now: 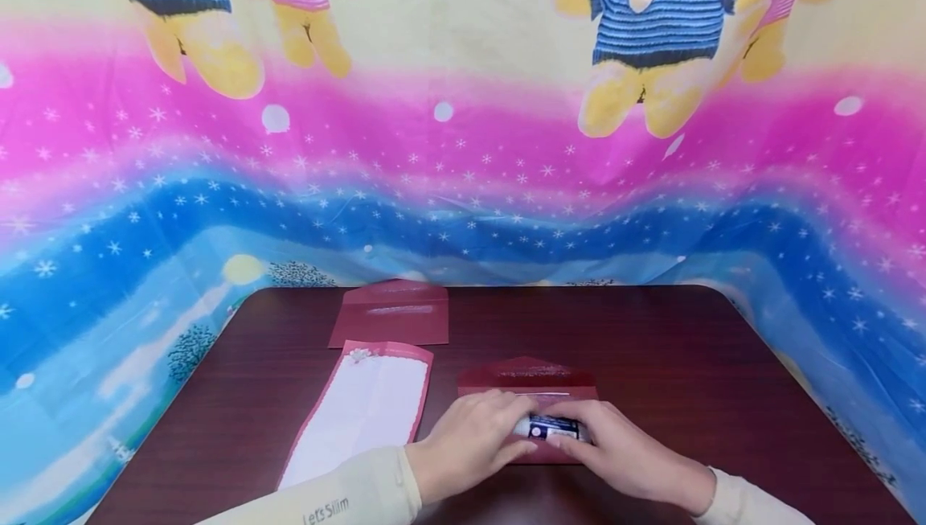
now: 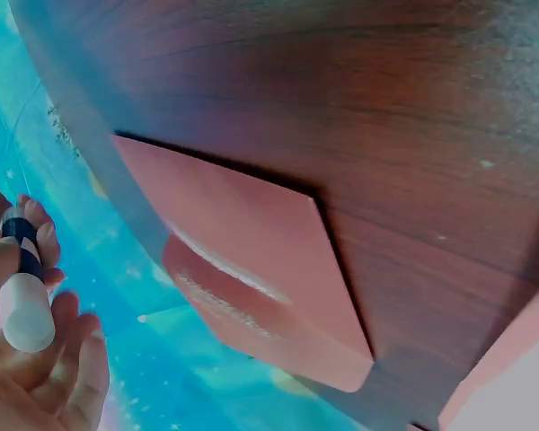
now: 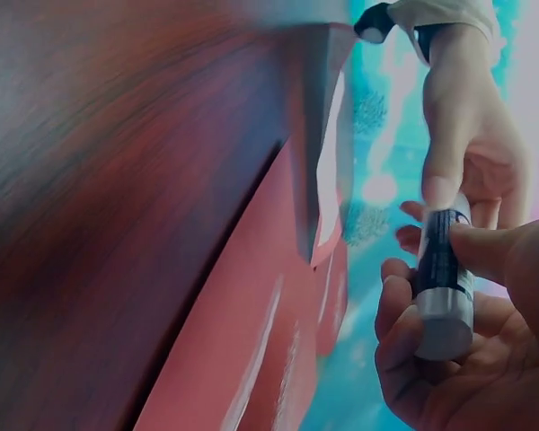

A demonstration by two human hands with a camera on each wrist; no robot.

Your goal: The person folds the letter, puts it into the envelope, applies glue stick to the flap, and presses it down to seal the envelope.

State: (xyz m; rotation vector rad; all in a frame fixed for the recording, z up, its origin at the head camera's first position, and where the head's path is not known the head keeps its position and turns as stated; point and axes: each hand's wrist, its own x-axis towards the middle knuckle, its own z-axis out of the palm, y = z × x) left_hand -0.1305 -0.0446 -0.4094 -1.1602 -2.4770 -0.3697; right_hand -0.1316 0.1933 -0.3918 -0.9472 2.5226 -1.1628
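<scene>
Both hands hold a glue stick (image 1: 555,428) with a dark label, just above a dark red envelope (image 1: 521,376). My left hand (image 1: 470,436) pinches its white end, thumb on one side and fingers on the other. At the opposite end, my right hand (image 1: 625,449) grips the barrel; the right wrist view shows the thumb pressed on the label of the glue stick (image 3: 442,256) and fingers curled beneath. Flap raised, the envelope (image 2: 260,215) lies on the table with whitish glue streaks across body and flap. In the head view the hands hide its lower part.
A second red envelope (image 1: 408,330), flap up and streaked white, lies at the table's far edge. Between it and my left sleeve (image 1: 347,493) lies a long white sheet (image 1: 376,400) with a red border. A printed cloth (image 1: 463,219) hangs behind the dark wooden table (image 1: 673,340).
</scene>
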